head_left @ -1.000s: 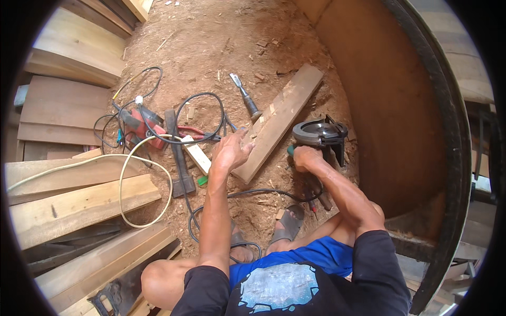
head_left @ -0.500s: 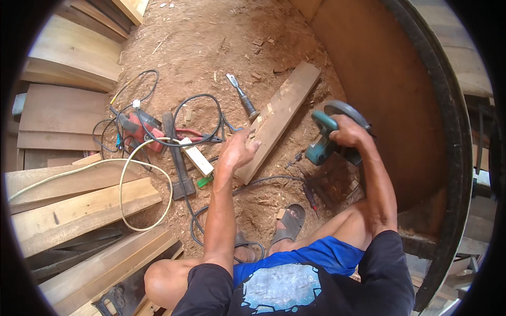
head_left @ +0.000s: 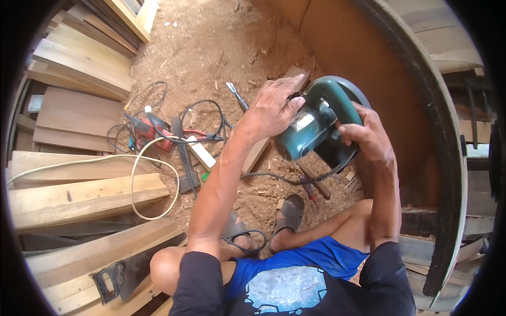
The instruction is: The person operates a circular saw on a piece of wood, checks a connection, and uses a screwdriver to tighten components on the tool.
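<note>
A teal circular saw (head_left: 303, 129) is raised in front of me, above a wooden board (head_left: 258, 155). My right hand (head_left: 371, 134) is closed around its rear handle. At the saw's front left side is my left hand (head_left: 269, 110), thumb against the housing and fingers reaching along the front edge; their grip is partly hidden. The saw's round guard (head_left: 350, 89) faces right, and its black cord (head_left: 279, 179) trails down to the left. Most of the board lies behind my left hand and the saw. A chisel (head_left: 237, 96) lies on the ground just beyond my left hand.
At left lie a red power tool (head_left: 149, 131), a hammer (head_left: 185, 158), red-handled pliers (head_left: 197, 134) and a pale cable (head_left: 132, 181). Stacked planks (head_left: 87, 195) and a handsaw (head_left: 110, 282) border the left. A curved brown panel (head_left: 379, 100) stands at right. Sawdust covers the ground (head_left: 205, 52).
The circular saw has come up and left, closer to me, in my right hand. My left hand has moved right and up from over the board to the saw's front.
</note>
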### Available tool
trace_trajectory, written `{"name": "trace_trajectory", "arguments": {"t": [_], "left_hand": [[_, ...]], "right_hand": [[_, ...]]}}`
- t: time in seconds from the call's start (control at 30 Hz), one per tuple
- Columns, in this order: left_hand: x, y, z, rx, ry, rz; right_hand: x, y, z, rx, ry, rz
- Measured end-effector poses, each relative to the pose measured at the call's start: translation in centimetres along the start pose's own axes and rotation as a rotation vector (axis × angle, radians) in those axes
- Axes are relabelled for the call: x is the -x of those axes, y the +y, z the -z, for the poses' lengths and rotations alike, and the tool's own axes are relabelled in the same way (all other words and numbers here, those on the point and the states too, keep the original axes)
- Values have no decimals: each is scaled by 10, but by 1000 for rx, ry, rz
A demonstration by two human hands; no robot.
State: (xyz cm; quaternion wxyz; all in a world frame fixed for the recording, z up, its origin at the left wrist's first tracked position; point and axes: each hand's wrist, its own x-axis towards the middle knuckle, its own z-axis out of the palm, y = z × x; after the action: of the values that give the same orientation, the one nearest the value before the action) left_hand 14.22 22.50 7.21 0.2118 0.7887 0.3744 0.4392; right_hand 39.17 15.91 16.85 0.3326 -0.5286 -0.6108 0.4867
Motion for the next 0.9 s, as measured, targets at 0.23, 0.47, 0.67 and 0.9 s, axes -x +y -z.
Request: {"name": "trace_trajectory", "arguments": {"t": [0.23,0.47,0.67,0.9], "left_hand": [[-33,78,71,265,-398,-50],[-29,142,69,246,-208,-108],[-22,173,64,264,-94,-33],[-13,188,69,338,-73,-2]], "right_hand": [[59,-58,0,-218,-99,171],[92,-76,8,-386,-111,227],[104,-75,11,-458,-148,242],[114,-74,11,-474,-193,254]]}}
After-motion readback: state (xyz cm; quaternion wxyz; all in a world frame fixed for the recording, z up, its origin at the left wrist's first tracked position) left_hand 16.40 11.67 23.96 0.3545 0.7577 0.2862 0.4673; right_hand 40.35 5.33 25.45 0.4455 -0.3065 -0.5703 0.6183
